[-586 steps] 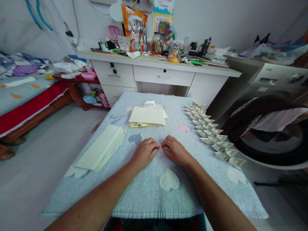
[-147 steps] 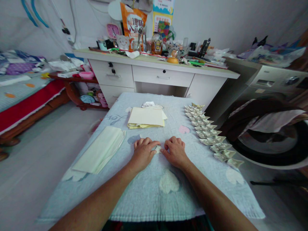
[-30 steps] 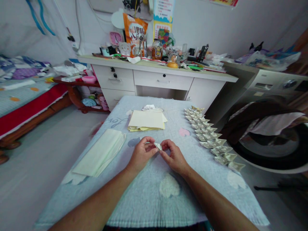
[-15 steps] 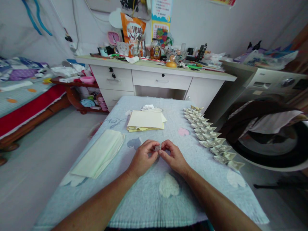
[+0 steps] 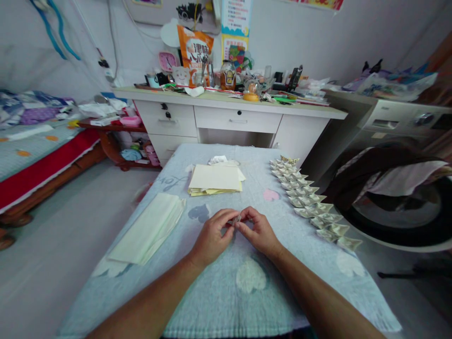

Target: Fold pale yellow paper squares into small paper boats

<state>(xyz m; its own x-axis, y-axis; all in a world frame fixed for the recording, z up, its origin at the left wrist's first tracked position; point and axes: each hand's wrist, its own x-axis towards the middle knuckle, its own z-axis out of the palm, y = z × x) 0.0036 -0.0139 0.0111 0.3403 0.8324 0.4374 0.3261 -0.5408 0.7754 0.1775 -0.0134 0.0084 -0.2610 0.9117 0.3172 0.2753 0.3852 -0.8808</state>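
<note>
Between my fingertips, over the middle of the cloth-covered table (image 5: pixel 212 301), is a small greyish piece of folded paper (image 5: pixel 237 219). My left hand (image 5: pixel 214 234) pinches it from the left with thumb and forefinger. From the right, my right hand (image 5: pixel 259 230) grips the same piece, its fingers bent. Much of the paper is hidden by the fingers. To the right, folded paper boats (image 5: pixel 307 200) sit nested in a long row. A stack of cream paper sheets (image 5: pixel 214 178) lies beyond my hands, and pale green folded sheets (image 5: pixel 146 229) lie at the left.
Behind the table stands a white desk (image 5: pixel 238 117) crowded with a jar (image 5: pixel 228 75), an orange snack bag (image 5: pixel 195 54) and other clutter. A washing machine (image 5: pixel 399 127), its door open with dark cloth hanging out, stands at the right. At the left is a bed (image 5: pixel 45 155).
The small paper has turned and shows less between my fingertips. Both hands keep hold of it. The whole view has shifted slightly.
</note>
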